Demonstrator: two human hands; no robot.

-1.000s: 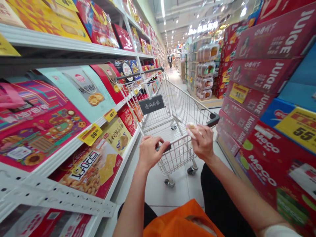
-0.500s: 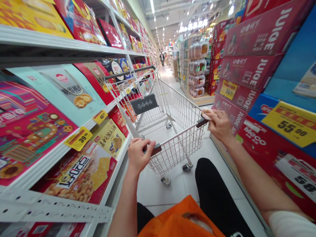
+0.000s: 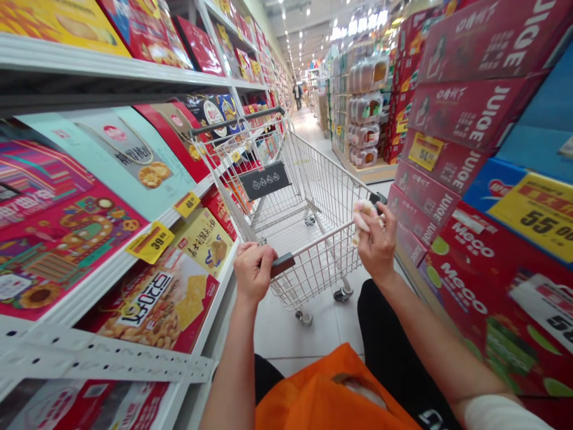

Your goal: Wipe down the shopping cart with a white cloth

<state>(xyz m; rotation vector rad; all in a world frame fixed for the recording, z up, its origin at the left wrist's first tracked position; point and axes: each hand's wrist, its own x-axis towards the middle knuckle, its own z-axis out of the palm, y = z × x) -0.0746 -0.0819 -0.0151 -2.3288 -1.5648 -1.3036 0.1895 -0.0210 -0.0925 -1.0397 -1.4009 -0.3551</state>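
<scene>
A wire shopping cart point(image 3: 313, 197) stands in the aisle straight ahead, its basket holding nothing that I can see. My left hand point(image 3: 253, 272) is wrapped round the left end of the cart's dark handle. My right hand point(image 3: 376, 242) is raised just over the handle's right end, fingers closed on a crumpled pale cloth point(image 3: 363, 215). An orange bag point(image 3: 331, 394) hangs at my front, at the bottom of the view.
Shelves of boxed biscuits point(image 3: 147, 298) with yellow price tags point(image 3: 150, 242) line the left side, close to the cart. Stacked red drink cartons point(image 3: 470, 113) wall the right. The tiled aisle runs on ahead, where a person point(image 3: 297, 94) stands far off.
My right hand went out to the handle's right end with the cloth, then lifted back a little toward me. The left hand kept its grip on the handle.
</scene>
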